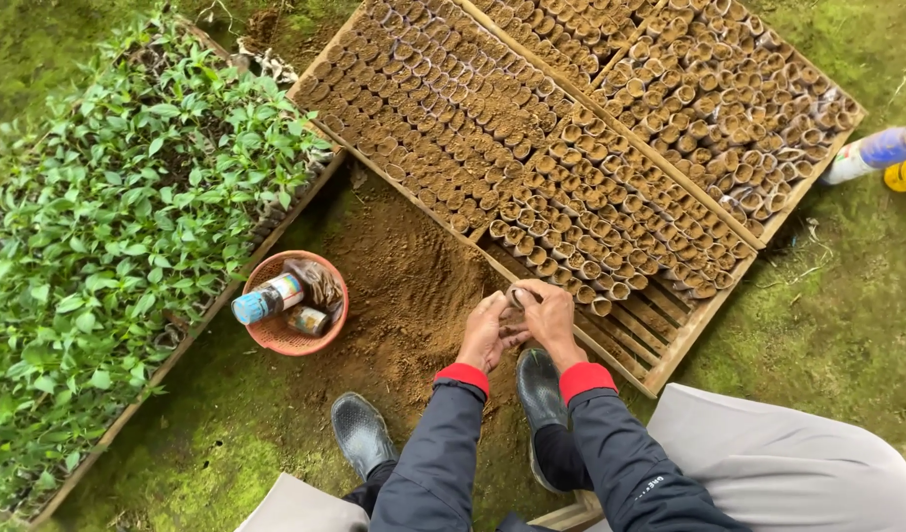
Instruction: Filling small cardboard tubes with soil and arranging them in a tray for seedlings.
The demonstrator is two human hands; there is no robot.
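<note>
My left hand point(485, 332) and my right hand point(550, 317) meet over a pile of brown soil point(404, 296), both dusted with earth. Between them they hold a small soil-filled seedling pot point(517, 300), with the fingers of both hands curled around it. Just beyond them lies a slatted wooden tray point(670, 335) packed with several rows of the same small soil-filled pots point(561, 187). The near corner of that tray has bare slats.
A wooden tray of green seedlings point(128, 217) fills the left side. An orange basket point(281, 337) holding a bottle and small packets sits beside the soil. My black boots point(362, 433) stand on mossy ground. A second tray of pots point(729, 99) lies at upper right.
</note>
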